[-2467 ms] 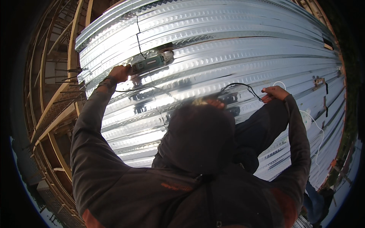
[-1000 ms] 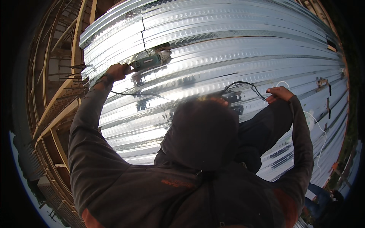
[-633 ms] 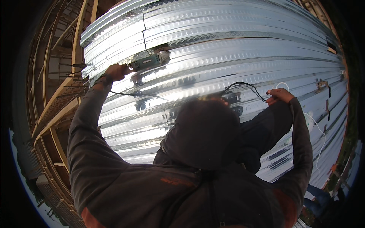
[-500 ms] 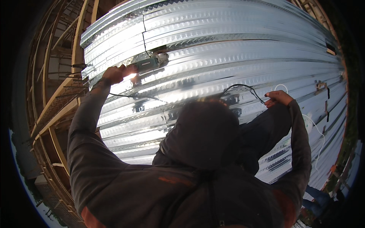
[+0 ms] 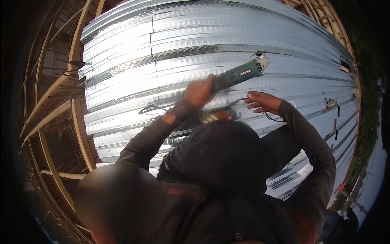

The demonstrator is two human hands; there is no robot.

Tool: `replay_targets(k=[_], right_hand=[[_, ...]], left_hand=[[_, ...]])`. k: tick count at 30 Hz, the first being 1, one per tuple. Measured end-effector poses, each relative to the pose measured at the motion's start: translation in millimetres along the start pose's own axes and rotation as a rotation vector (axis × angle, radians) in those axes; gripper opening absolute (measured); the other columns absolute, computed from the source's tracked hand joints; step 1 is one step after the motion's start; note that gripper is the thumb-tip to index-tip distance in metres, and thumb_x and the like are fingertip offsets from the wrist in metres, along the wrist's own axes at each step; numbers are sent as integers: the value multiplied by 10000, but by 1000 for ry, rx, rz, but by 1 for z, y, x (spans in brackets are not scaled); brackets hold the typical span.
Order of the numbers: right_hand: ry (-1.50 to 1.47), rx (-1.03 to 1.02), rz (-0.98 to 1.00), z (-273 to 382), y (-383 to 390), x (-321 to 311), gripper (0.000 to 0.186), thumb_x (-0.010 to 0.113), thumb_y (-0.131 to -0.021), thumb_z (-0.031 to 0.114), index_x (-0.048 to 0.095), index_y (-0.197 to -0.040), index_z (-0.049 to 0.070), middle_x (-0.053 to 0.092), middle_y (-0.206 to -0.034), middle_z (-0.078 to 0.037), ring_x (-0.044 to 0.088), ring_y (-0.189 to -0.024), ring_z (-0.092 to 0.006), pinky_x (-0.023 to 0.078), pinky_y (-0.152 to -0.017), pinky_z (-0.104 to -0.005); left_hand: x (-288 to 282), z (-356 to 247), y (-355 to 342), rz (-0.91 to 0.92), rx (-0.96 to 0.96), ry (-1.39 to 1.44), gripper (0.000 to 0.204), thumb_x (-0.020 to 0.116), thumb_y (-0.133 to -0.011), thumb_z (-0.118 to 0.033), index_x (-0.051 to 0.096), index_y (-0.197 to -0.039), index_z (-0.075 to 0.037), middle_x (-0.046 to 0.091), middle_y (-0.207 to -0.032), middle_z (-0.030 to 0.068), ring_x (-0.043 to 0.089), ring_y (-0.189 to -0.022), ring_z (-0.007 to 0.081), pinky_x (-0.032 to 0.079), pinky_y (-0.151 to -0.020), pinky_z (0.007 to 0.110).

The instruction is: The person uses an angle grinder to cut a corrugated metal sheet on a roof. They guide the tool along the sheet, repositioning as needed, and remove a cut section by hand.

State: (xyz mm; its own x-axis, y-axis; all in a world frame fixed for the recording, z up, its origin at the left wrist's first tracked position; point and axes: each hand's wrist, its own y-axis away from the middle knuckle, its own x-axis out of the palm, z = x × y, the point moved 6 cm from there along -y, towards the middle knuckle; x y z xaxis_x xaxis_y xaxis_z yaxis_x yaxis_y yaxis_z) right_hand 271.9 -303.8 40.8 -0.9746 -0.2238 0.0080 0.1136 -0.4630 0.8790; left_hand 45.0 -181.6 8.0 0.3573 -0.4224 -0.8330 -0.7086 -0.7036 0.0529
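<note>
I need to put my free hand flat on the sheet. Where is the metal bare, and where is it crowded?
Bare: the ribbed metal sheet above the green grinder, and right of the right hand toward the small bracket. Crowded: between left hand and right hand, where the black cable loops; a cut line runs upper left.

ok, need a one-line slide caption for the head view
Left hand grips a green angle grinder over corrugated metal decking; right hand open beside its cord.

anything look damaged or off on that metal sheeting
Yes: a thin dark cut runs down the corrugated metal sheeting at upper left, crossing several ribs. The left hand holds a green angle grinder further right; the right hand rests open beside it.
</note>
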Motion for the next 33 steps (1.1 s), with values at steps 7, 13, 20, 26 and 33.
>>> replay_targets(k=[7,13,20,26,33], right_hand=[[-896,-752,-464,24,30,-57,494,682,-914,421,508,-1233,87,616,-1160,-67,577,-1152,-245,475,-986,-404],[-1029,-877,-704,12,66,-135,378,722,-890,207,505,-1151,42,580,-1092,-89,596,-1110,-219,514,-973,-415],[-941,-783,-910,-45,131,-255,299,740,-873,224,533,-1037,83,622,-915,-53,633,-812,-146,545,-802,-358],[-903,-581,-1047,-129,187,-327,297,710,-880,245,550,-1075,87,589,-891,-40,608,-803,-132,541,-724,-336],[-1244,-486,-967,-220,224,-280,242,722,-883,216,563,-1027,104,591,-837,-46,604,-772,-162,528,-693,-350]], left_hand=[[16,-173,-90,-86,213,321,695,756,-773,-285,423,-1314,-3,680,-714,177,683,-685,386,535,-617,463],[25,-227,-125,8,294,573,785,732,-783,-284,367,-1393,45,651,-979,215,663,-803,389,524,-691,471],[52,-55,-66,-250,129,98,540,683,-875,-306,523,-1301,-15,554,-1238,199,514,-1135,375,404,-972,487],[120,30,-2,-42,14,-125,727,582,-908,-495,391,-1455,-56,402,-1458,193,319,-1394,386,156,-1166,583],[118,17,-18,168,45,-228,868,625,-879,-517,256,-1519,-60,282,-1536,208,263,-1428,402,168,-1167,578]])
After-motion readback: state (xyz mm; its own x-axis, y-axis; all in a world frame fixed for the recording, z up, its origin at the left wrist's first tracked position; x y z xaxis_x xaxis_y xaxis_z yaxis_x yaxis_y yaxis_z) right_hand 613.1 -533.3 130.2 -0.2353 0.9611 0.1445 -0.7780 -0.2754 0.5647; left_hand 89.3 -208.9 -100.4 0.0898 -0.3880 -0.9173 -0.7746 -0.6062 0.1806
